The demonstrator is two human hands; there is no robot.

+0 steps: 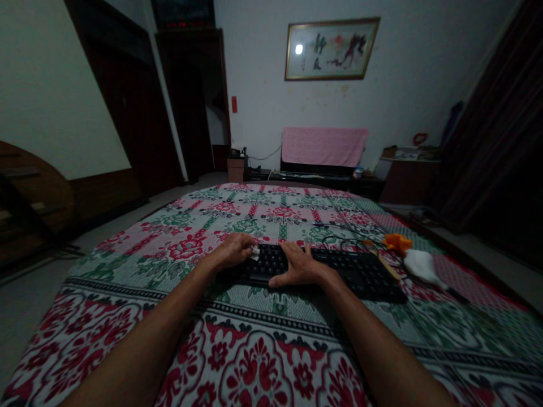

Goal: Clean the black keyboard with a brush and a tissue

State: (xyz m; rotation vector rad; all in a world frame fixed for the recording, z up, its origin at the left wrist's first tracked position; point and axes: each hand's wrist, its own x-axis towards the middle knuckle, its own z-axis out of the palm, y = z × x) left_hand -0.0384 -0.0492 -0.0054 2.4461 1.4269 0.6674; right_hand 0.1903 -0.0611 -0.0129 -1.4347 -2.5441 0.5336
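Note:
A black keyboard (350, 277) lies on the patterned bedspread (254, 362) in front of me. Over its left end, my left hand (234, 249) is closed on a small crumpled white wad, perhaps tissue or cloth (255, 252), which touches the keys. My right hand (297, 264) rests across the keyboard's middle with fingers spread and thumb toward the near edge, nothing in it. Beside the keyboard's right end are a white fluffy-headed duster or brush (419, 265) with a dark handle and an orange cloth-like piece (397, 243).
A thin tan stick (388, 267) lies by the keyboard's right end. Dark cable (339, 242) loops behind the keyboard, and a slim pen-like object (321, 224) lies farther back. Beyond the bed, a pink cloth (324, 146) covers a screen on a low stand.

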